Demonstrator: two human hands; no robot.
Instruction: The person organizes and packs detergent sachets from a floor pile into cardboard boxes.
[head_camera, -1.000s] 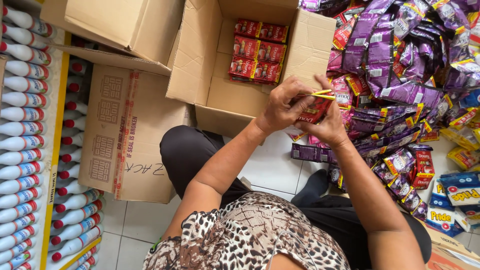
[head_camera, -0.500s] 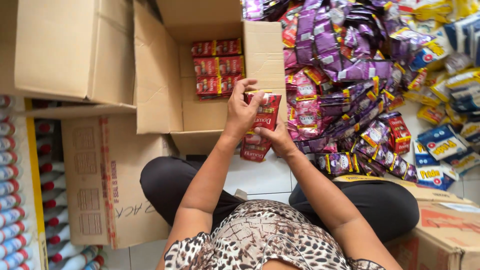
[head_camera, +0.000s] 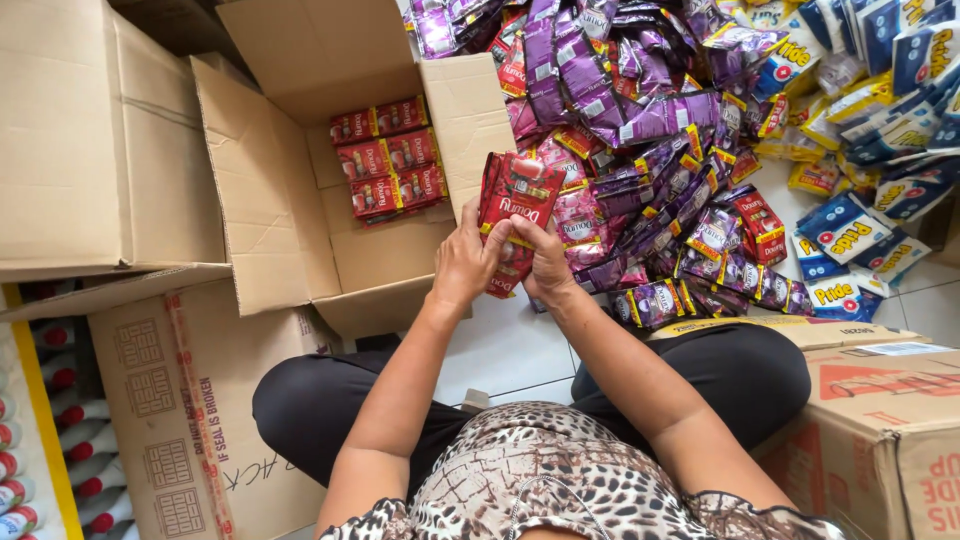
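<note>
I see my left hand (head_camera: 465, 262) and right hand (head_camera: 548, 265) meeting on one bundle of glossy red foil sachets (head_camera: 512, 215) — its long axis runs upright, top end leaning slightly right, away from me, held above the white tiled floor (head_camera: 500, 350) just in front of the open brown cardboard box (head_camera: 300, 180); both sets of fingers are pinched around its lower half. Six like bundles, in two columns of three, lie flat in that box (head_camera: 390, 155); the held bundle is wrinkled, shiny, yellow-edged.
</note>
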